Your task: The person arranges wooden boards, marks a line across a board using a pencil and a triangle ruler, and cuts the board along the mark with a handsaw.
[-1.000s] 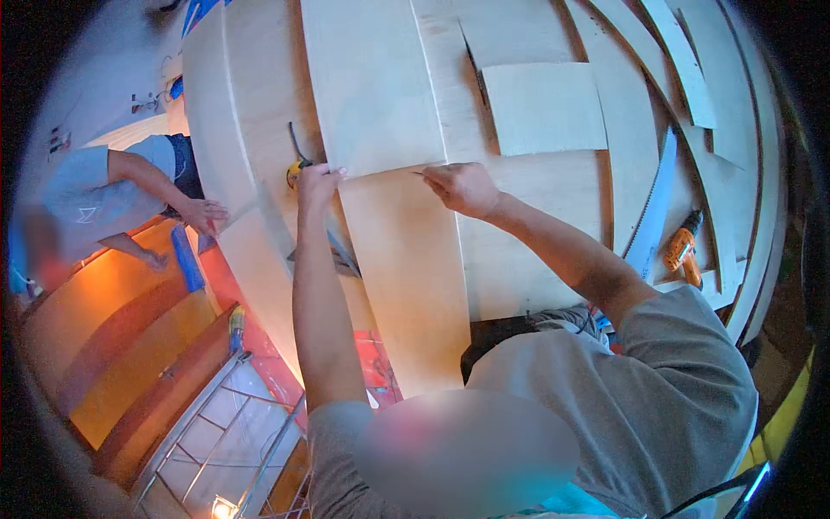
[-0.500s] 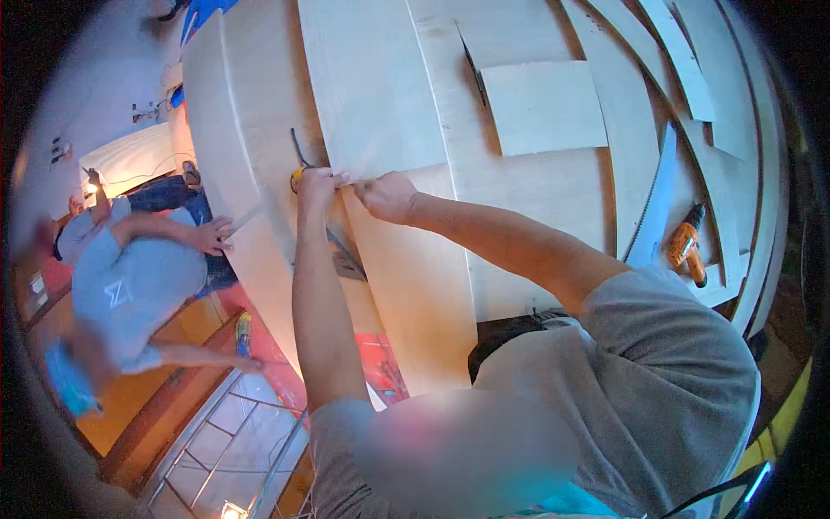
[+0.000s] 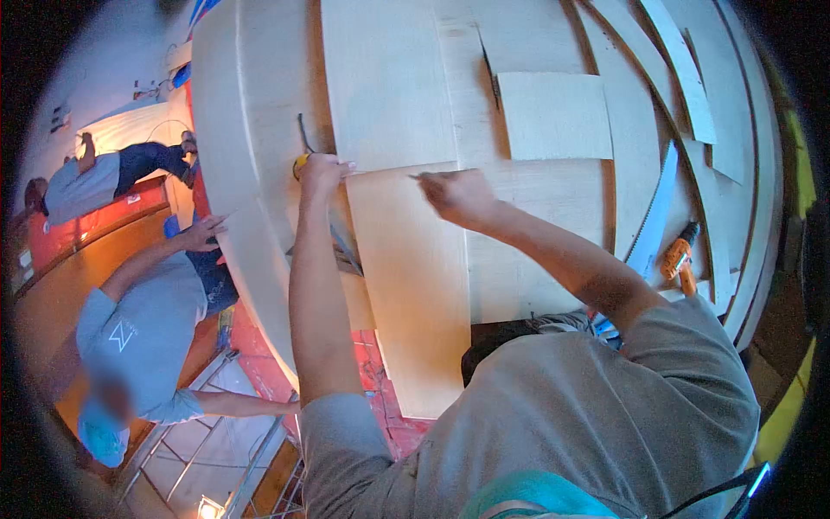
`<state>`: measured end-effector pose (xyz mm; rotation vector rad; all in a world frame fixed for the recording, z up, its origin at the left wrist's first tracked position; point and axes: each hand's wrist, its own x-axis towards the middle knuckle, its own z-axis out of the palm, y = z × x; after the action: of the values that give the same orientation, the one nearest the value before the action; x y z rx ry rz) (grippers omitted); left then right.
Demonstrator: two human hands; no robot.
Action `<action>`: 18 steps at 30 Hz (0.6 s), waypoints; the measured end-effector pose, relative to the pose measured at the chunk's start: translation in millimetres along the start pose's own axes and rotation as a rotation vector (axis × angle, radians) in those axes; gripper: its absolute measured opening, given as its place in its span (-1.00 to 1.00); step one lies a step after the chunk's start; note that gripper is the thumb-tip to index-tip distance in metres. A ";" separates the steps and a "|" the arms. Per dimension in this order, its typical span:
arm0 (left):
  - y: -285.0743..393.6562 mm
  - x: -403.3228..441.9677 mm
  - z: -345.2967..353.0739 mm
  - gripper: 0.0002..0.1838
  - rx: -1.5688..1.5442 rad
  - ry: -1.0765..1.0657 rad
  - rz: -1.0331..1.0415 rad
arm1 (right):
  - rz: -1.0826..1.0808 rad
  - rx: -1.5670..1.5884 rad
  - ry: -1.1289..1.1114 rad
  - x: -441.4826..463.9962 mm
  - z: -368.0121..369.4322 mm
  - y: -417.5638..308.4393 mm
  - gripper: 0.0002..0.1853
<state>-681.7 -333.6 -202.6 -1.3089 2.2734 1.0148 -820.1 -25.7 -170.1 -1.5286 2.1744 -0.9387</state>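
My left hand (image 3: 323, 176) is closed at the left edge of a pale wood board (image 3: 389, 95), by the seam with a lower board (image 3: 415, 277). A yellow tape measure (image 3: 300, 164) shows just beside that hand, partly covered by it. My right hand (image 3: 458, 195) is closed over the boards, a little below the seam's right end. From its fingers a small thin pointed tool (image 3: 415, 177) sticks out toward the left; most of it is hidden. Below my left hand a metal square (image 3: 344, 251) lies partly behind my forearm.
A handsaw (image 3: 654, 216) and an orange drill (image 3: 679, 257) lie at the right. A small rectangular board (image 3: 555, 116) is above them. One co-worker (image 3: 156, 324) at the left rests a hand on the board edge; another (image 3: 86, 186) is farther off. Metal scaffolding (image 3: 194, 441) stands lower left.
My right hand went left to my left hand, then came back right along the seam. The near co-worker has moved lower, one arm reaching toward the scaffolding. The view has shifted slightly.
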 end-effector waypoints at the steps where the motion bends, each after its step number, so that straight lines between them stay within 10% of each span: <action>1: -2.6 0.7 3.6 -0.70 -0.039 0.012 0.003 | -0.015 0.034 -0.023 16.6 22.2 -11.2 -0.75; 9: 5.0 -3.2 -4.7 -0.62 0.165 0.035 0.046 | -0.079 -0.064 -0.215 91.3 109.8 -30.9 -0.77; 18: -34.1 23.7 10.5 -0.60 -0.031 0.036 0.047 | 0.255 -0.258 -0.090 -54.6 -57.7 71.2 -0.85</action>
<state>-665.8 -351.7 -238.0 -1.3014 2.3342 1.0552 -884.5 58.6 -181.6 -1.3243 2.4236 -0.5158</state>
